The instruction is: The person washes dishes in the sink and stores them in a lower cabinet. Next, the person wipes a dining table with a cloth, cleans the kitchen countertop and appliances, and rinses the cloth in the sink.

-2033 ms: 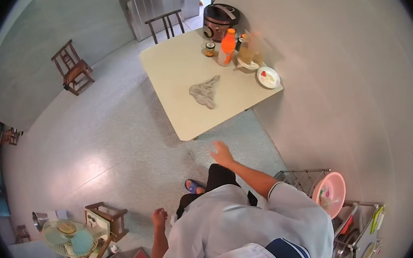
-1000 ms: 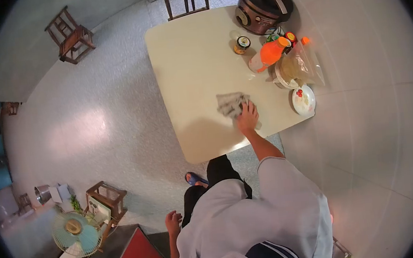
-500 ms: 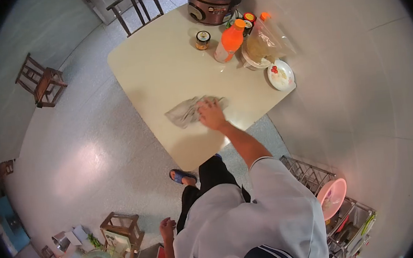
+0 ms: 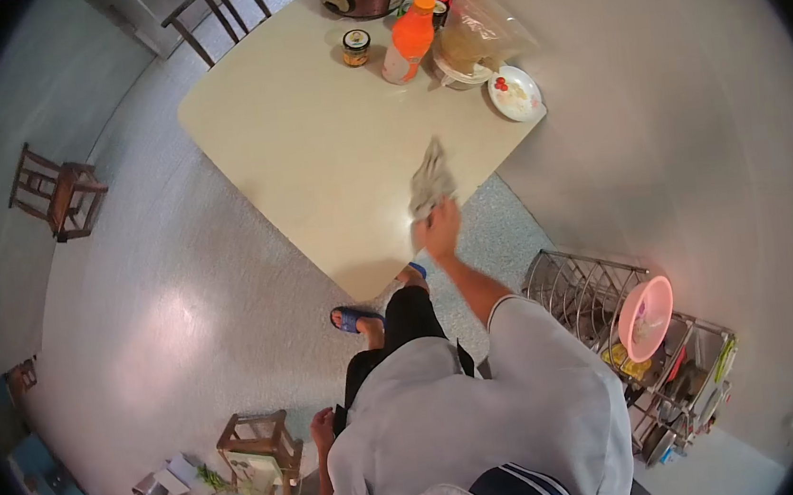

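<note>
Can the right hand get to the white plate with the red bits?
Probably yes, with a stretch: only bare tabletop seems to lie between the right hand and the white plate. It holds a cloth, though.

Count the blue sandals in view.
2: one sandal just below the table's near corner; the second sandal, partly hidden, shows just beyond the dark trousers.

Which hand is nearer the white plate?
Right. The right hand holds the cloth by the table's edge, short of the white plate; the left hand hangs low, farther back.
</note>
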Demonstrator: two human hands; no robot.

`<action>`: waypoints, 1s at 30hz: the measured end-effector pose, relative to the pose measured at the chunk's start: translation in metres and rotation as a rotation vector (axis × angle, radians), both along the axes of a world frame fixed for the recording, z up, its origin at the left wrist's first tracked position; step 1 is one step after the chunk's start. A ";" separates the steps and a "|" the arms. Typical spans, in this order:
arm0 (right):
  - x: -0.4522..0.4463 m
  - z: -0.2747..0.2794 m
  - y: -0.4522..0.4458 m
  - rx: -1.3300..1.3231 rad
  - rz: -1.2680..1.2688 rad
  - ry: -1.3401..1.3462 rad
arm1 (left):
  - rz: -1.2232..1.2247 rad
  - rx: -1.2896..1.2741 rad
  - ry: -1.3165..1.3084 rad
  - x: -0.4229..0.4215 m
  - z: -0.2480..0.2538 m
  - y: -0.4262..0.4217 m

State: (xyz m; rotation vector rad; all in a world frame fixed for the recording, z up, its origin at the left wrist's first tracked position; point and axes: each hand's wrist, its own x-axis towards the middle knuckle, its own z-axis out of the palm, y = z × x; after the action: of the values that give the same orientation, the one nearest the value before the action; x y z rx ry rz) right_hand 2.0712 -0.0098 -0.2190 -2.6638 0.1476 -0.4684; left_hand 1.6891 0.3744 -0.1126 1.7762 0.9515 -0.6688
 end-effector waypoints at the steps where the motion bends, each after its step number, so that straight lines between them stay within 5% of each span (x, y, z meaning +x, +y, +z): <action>1: -0.022 0.014 0.029 -0.002 0.045 0.070 | -0.016 -0.006 -0.016 -0.006 -0.014 0.007; 6: -0.090 0.058 0.138 -0.008 0.279 0.221 | 0.107 -0.092 -0.075 0.029 0.005 0.023; 15: -0.050 0.057 0.174 0.040 0.270 0.287 | 0.309 -0.069 -0.076 -0.005 -0.026 0.084; 18: -0.039 0.061 0.186 -0.029 0.271 0.314 | -0.092 0.174 -0.119 -0.065 -0.102 0.116; 30: 0.088 0.047 0.306 -0.004 0.422 0.212 | -0.035 0.138 -0.120 0.029 -0.088 0.198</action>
State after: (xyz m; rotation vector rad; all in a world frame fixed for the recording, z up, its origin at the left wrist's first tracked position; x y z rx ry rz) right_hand 2.1591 0.2961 -0.1716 -2.6403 -0.3477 -0.0502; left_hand 1.7182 0.5722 -0.2003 1.9358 0.9051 -0.5225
